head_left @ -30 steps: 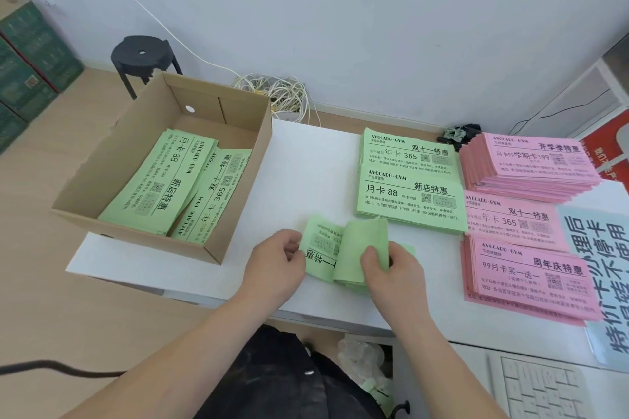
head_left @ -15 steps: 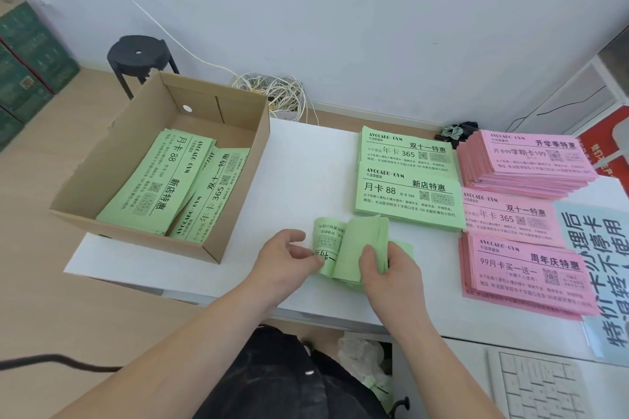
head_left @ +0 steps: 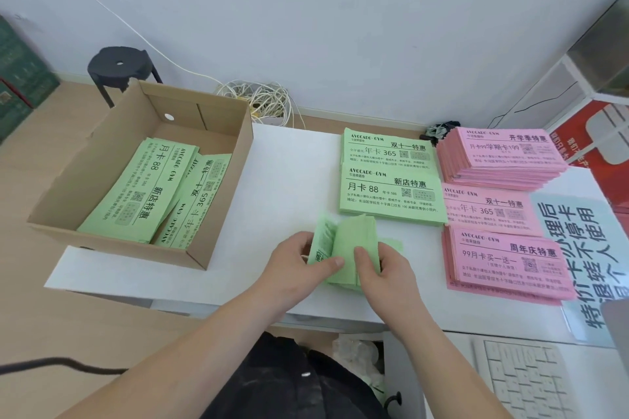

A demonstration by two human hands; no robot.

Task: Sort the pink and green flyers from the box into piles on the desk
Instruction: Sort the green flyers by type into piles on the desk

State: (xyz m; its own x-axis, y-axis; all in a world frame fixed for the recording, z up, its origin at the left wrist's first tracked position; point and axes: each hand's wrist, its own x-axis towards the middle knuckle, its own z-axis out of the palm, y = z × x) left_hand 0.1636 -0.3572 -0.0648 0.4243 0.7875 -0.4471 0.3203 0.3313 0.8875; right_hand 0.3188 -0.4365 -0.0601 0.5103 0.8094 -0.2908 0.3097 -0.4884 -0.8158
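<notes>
Both hands hold a small bundle of green flyers [head_left: 354, 241] at the front of the white desk [head_left: 289, 180], between the cardboard box [head_left: 221, 187] and the sorted piles. The left hand [head_left: 299, 269] pinches its left side, with the thumb on top. The right hand [head_left: 384, 269] grips the bent sheets, thumb across them, the other fingers behind. 2 green piles [head_left: 391, 194] and 3 pink piles [head_left: 500, 258] lie to the right, and loose green flyers [head_left: 143, 194] lie in the box.
</notes>
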